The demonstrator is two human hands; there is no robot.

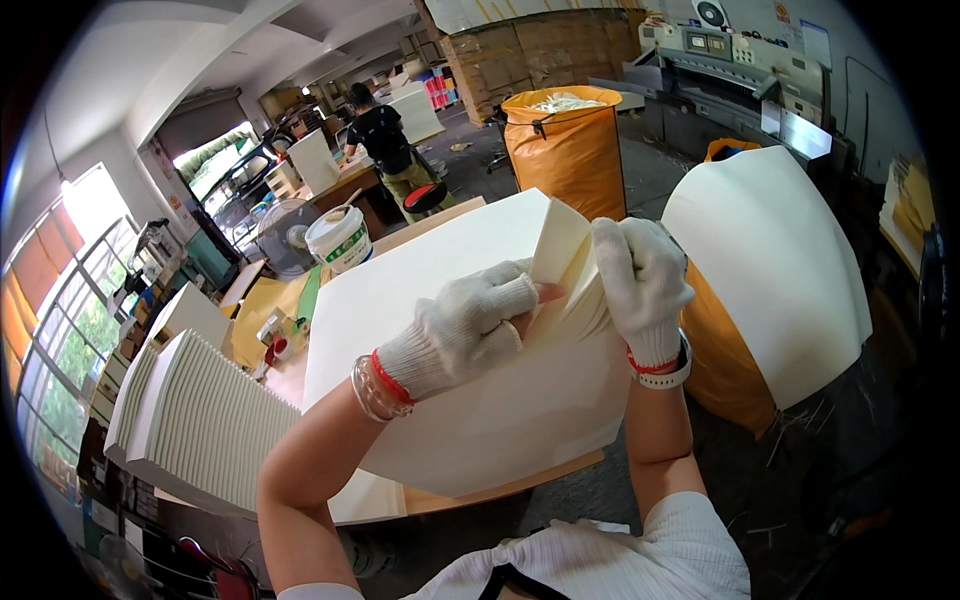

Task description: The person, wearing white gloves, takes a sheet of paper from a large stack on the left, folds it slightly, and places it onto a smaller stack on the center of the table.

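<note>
A big stack of cream paper sheets (440, 290) lies on a wooden board in front of me. Its right-hand corner is curled up into a bunch of sheets (563, 262). My right hand (643, 280), in a white knit glove, grips that lifted bunch from the right side. My left hand (462, 326), also gloved with a bare fingertip showing, presses against the fanned sheet edges just left of the right hand. Both wrists wear bracelets.
A fanned pile of cream sheets (200, 420) sits at my left. A white bucket (340, 240) and a fan stand beyond the stack. An orange sack (566, 145) and a sheet-draped orange sack (770, 270) stand right. Another person (385, 140) works at a far table. A cutting machine (730, 70) stands at the back.
</note>
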